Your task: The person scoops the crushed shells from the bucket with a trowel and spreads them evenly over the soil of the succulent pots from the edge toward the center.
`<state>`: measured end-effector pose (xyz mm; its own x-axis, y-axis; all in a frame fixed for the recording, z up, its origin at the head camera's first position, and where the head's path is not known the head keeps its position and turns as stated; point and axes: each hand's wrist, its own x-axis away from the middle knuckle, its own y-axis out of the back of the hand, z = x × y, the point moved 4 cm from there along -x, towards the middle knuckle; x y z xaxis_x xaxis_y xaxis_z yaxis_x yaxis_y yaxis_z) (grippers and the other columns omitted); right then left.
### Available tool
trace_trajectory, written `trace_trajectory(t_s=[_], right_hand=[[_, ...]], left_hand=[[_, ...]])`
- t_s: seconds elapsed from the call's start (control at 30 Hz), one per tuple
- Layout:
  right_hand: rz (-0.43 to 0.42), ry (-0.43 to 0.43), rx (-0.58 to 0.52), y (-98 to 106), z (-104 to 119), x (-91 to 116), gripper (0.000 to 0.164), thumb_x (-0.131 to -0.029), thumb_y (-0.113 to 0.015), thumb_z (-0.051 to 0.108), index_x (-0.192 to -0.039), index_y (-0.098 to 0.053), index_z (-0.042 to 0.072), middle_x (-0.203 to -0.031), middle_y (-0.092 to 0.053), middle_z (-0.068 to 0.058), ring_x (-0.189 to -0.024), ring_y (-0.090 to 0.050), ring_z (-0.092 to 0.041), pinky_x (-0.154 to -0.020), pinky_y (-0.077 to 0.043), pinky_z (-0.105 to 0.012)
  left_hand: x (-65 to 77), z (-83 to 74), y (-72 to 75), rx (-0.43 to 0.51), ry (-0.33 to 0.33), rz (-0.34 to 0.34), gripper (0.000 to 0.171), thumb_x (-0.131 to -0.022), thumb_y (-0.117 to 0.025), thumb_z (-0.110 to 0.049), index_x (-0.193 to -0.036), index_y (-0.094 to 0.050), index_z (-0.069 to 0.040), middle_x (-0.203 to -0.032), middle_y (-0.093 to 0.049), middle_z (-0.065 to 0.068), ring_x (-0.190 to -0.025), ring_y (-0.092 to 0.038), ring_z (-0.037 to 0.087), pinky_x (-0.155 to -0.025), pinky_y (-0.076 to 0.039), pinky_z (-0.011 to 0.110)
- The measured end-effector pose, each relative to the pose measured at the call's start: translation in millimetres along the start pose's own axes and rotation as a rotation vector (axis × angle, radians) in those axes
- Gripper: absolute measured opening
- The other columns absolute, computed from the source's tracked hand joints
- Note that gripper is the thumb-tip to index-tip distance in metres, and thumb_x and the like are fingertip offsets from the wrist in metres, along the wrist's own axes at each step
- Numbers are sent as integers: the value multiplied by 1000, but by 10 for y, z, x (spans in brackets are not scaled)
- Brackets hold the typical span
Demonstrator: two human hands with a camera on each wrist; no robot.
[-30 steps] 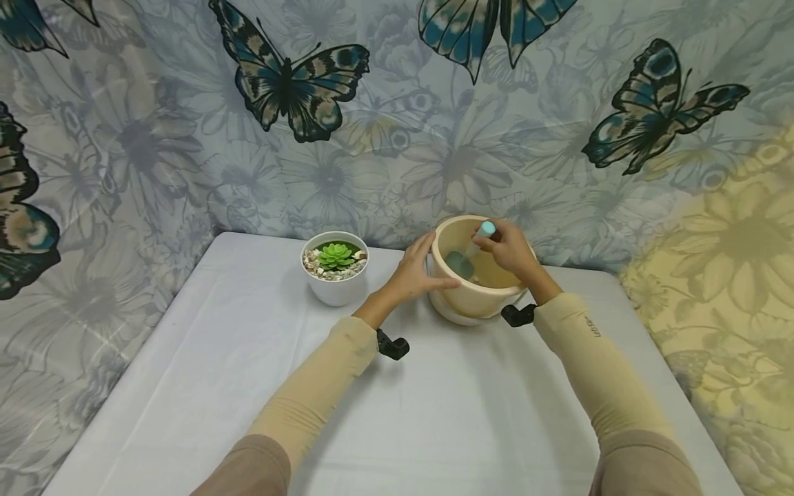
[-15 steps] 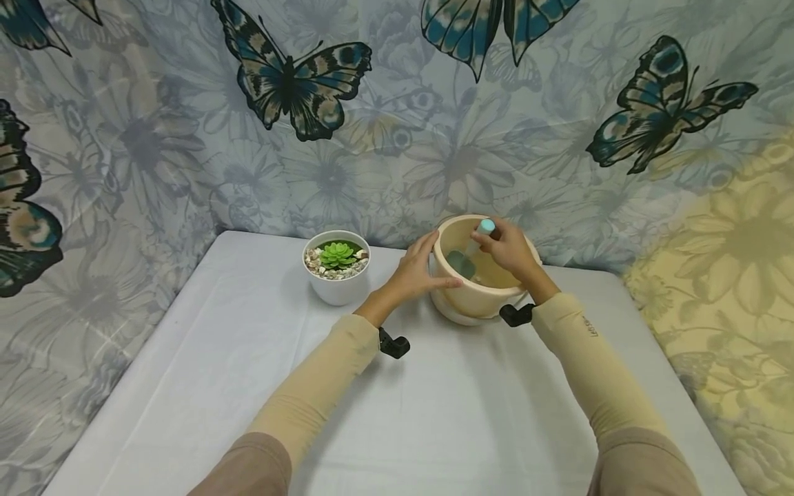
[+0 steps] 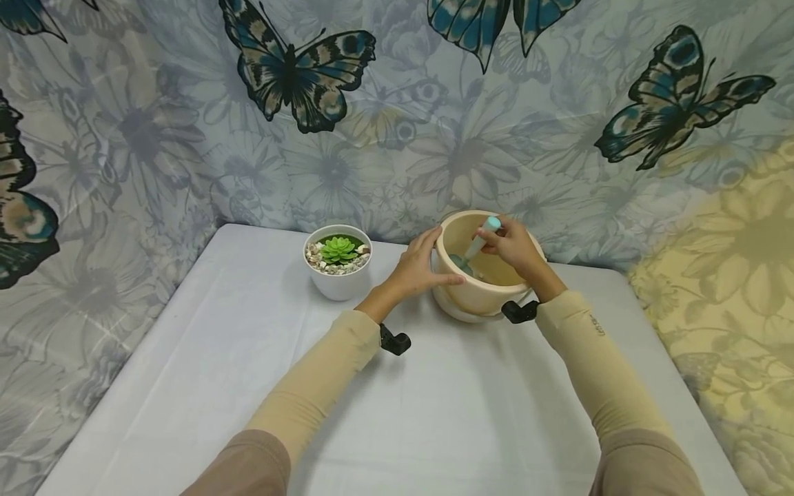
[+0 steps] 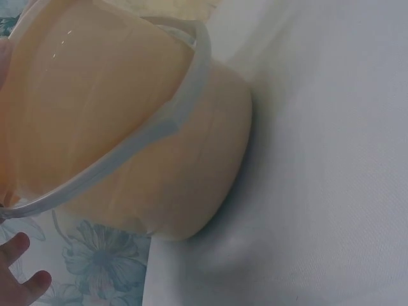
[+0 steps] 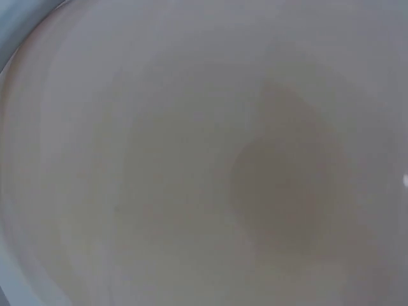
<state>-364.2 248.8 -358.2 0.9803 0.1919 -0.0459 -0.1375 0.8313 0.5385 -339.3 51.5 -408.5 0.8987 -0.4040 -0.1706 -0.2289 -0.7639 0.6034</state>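
A cream plastic bucket [image 3: 477,296] stands upright at the back of the table. My left hand [image 3: 417,270] rests on its left side, fingers along the rim and the thumb stretched out across the front. My right hand [image 3: 520,253] reaches over the right rim and pinches a tool by its pale turquoise handle [image 3: 484,238]. The tool's grey-green head [image 3: 462,264] is down inside the bucket, its exact kind unclear. In the left wrist view the bucket's bail handle [image 4: 159,127] hangs down the wall, with fingertips at lower left. Bucket wall [image 5: 191,159] fills the right wrist view.
To the left of the bucket stands a white pot [image 3: 338,286] with a green succulent [image 3: 338,249] and pebbles. A white cloth [image 3: 409,420] covers the table. A butterfly-patterned fabric backdrop [image 3: 347,179] rises right behind the table's far edge.
The tool has turned in my right hand; its head now shows narrower and more of the handle is visible. My left hand keeps its place on the bucket. The head view has tilted slightly.
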Motion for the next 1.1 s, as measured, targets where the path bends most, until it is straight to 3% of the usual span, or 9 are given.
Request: trace_trajectory(t_s=[0.1,0.3,0.57,0.8,1.1], right_hand=[[21,-15,-32,5,-22,1,32,-102,-52,24,-114,-55,-6,-109,-68,-9,-87,-66,-3,-82,-58,-24],[-32,-81,-220,60,-23,-6,36,-101,-54,21,-119,-50,-9,-87,-70,10,-79,-69,-5,-74,-58,-20],[0,-135,-141,16,-74,-38,35,-101,-53,26,-118,-52,-5,-104,-70,-4,-80,-67,-6,-79,-58,-23],[-35,-182,-219,48,-54,-43,45,-102,-52,23,-127,-46,-13,-84,-69,9,-73,-68,-6,-73,-59,-21],[-112,-234,-355,133,-92,58,36,-100,-55,26,-115,-50,-6,-73,-69,8,-67,-70,-5,-66,-58,-19]], left_hand=[[-6,0,-7,-17,5,-2,107,-77,-77,-55,-158,-14,-25,-163,-18,1,-151,-17,24,-118,-23,56],[-16,-22,11,-31,17,-5,109,-75,-78,-56,-158,-15,-25,-163,-19,-1,-151,-17,24,-119,-23,55],[-7,-18,19,-34,24,-5,108,-75,-78,-56,-157,-17,-23,-162,-21,0,-151,-18,25,-118,-24,55],[-7,7,36,-27,16,-15,109,-74,-78,-57,-157,-16,-24,-162,-22,0,-150,-19,25,-118,-24,55],[-9,-25,4,-28,18,-1,108,-74,-79,-56,-157,-18,-24,-162,-21,-1,-150,-19,24,-118,-25,55]])
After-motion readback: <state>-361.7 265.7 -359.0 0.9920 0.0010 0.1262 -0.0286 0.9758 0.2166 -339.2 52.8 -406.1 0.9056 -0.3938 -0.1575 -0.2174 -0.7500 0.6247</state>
